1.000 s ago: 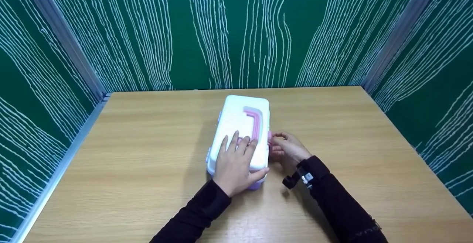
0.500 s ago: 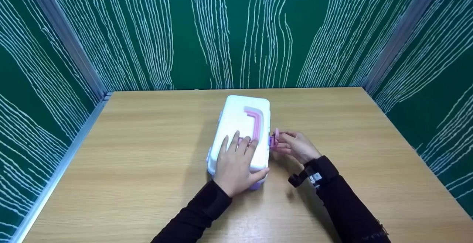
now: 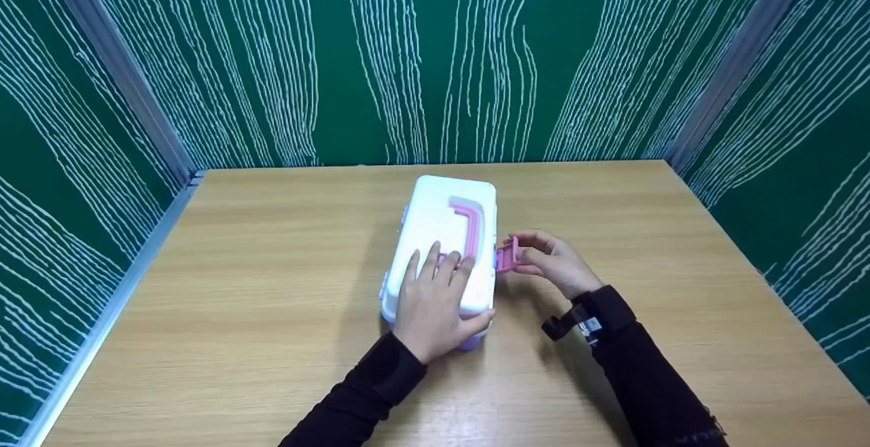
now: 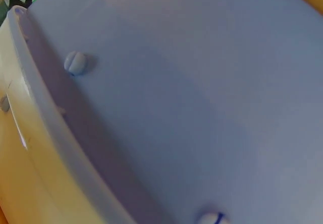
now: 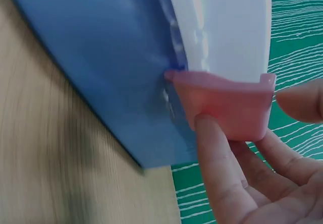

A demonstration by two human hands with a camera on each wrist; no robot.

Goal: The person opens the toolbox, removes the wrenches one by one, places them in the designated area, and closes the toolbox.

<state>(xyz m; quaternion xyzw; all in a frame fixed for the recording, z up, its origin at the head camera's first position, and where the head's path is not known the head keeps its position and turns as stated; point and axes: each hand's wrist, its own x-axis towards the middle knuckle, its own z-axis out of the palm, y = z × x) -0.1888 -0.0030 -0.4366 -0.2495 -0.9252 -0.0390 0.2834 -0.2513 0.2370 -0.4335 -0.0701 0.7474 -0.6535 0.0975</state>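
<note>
From my remote seat I log the box (image 3: 435, 219) lying lengthwise near the middle of the table (image 3: 285, 263), its lid (image 5: 227, 32) looking closed. Main change over the last second: the pink latch (image 3: 507, 257) on the right side, close in against the wall then, now stands swung outward, and my right hand (image 3: 549, 261) has moved out with it. That hand is part-closed, fingers curled about the latch; the right wrist view puts one fingertip on its face and another digit just off its edge — how firm the hold is, I cannot tell. My left hand (image 3: 435, 308) has not shifted: fingers spread flat across the near end of the lid, gripping nothing, fingertips by the pink handle (image 3: 471, 229). Judgement: this latch is probably released — the lid itself has not risen.
</note>
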